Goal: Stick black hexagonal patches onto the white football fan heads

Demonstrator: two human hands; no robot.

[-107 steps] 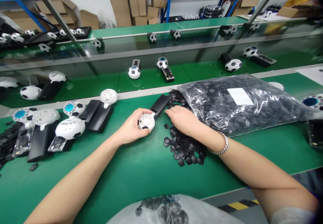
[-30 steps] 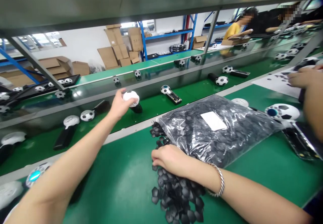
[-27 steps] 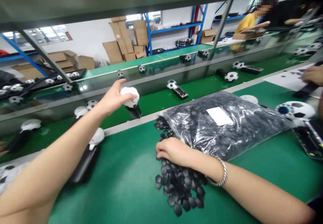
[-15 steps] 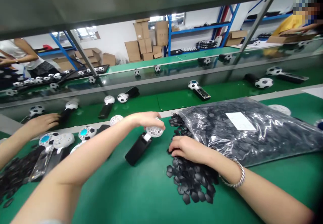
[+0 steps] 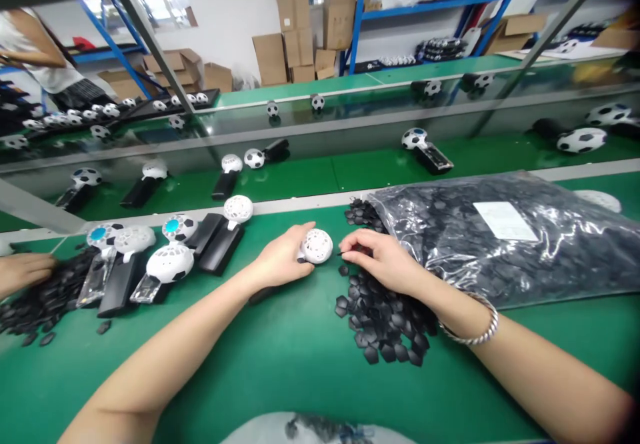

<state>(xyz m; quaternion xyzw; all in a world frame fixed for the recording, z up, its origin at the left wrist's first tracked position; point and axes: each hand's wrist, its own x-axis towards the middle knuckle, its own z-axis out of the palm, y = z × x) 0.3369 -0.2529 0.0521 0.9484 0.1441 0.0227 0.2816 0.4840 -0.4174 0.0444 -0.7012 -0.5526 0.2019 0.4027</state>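
Clock is centred on the held ball, 12 = away from the wearer. Left hand (image 5: 287, 257) is grasping the white ball (image 5: 317, 246), thumb below, fingers behind. Ball sits at dial centre, above the green bench (image 5: 280, 371), pierced lattice face showing. Black handle (image 5: 263, 294) pokes out at 8, mostly covered by the left wrist; join hidden. Right hand (image 5: 383, 257) is at 3, thumb and forefinger pinching a small black piece (image 5: 341, 253), seen edge-on, close to the ball but apart from it. Silver twisted bracelet (image 5: 483, 324) on that wrist.

Pile of black pentagon pieces (image 5: 383, 317) at 4, partly under the right hand. Clear bag (image 5: 450, 231) full of the same at 3, beyond the right hand, white label (image 5: 505, 221) on top.

Cluster of ball-and-handle units (image 5: 170, 264) on the bench at 9. Further out at 9: a co-worker's hand (image 5: 25, 272) at a second black heap (image 5: 55, 297).

Green conveyor (image 5: 350, 174) runs across at 12; one unit (image 5: 425, 151) on it at 2, more around 10. Cardboard boxes (image 5: 295, 24) behind, at 12.
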